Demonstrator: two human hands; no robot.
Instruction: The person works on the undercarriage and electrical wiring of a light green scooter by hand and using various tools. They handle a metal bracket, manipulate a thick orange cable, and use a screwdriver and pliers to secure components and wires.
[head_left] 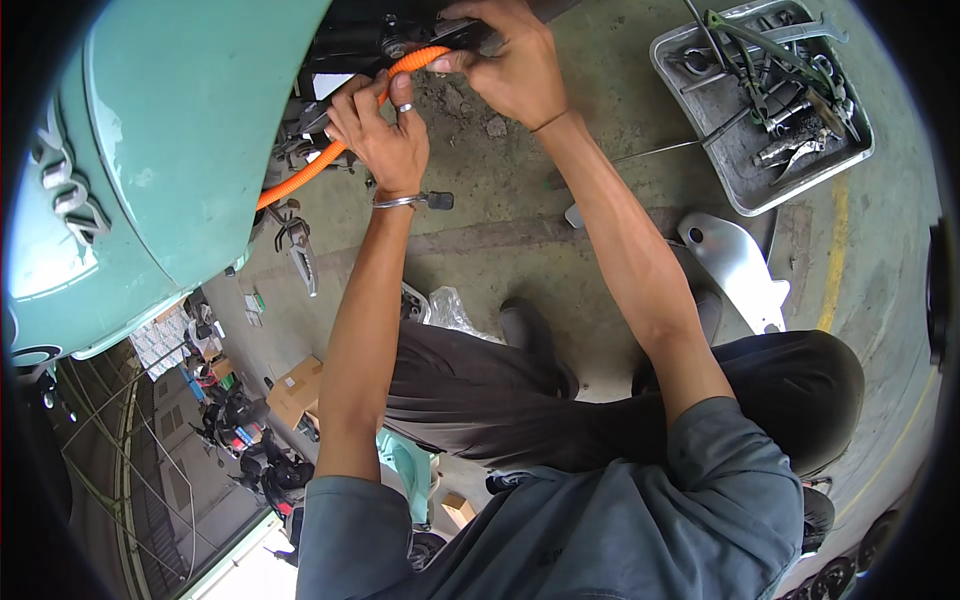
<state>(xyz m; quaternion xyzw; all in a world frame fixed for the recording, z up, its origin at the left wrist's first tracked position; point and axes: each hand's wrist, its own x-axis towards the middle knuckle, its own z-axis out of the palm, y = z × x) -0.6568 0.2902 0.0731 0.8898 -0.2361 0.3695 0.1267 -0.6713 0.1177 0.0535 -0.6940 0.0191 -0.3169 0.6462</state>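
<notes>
An orange corrugated conduit [300, 181] runs from under the mint-green body panel [200, 90] up to a dark mechanical assembly [365, 35] at the top. My left hand [378, 135] is closed around the conduit partway along, thumb on its near side. Farther up, my right hand [515, 65] pinches the conduit near its upper end between thumb and fingers, with the fingers reaching over the dark parts. What lies under those fingers is hidden.
On the right stands a metal tray [740, 190] of tools. A bent silver plate [735, 275] lies below it. Clear plastic wrap [455, 310] is by my shoe. Cardboard boxes [295, 390] sit at lower left. Pliers [298, 245] stand out beside the panel's edge.
</notes>
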